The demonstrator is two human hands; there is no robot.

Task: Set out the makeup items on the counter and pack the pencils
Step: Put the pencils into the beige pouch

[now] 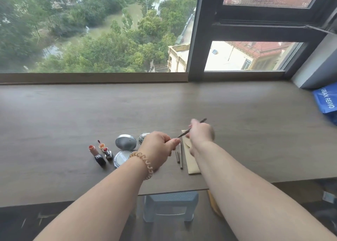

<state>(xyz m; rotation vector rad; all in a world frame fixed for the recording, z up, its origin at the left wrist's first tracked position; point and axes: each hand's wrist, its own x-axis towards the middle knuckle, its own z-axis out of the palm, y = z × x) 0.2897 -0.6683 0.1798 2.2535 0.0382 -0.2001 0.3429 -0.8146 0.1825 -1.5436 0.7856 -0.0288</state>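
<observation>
We look down on a brown wood-grain tabletop (73,113) that spans the whole width. Near its front edge three open lipsticks (100,156) sit close together. Just right of them lie three round silver compacts (125,141), one of them partly hidden. Further right, two slim grey pencils (181,156) lie side by side, just beside a flat beige pouch (191,165). A blue bag (326,100) rests at the far right edge.

Both forearms bare, a translucent amber coil bracelet (145,165) rings the left wrist
</observation>
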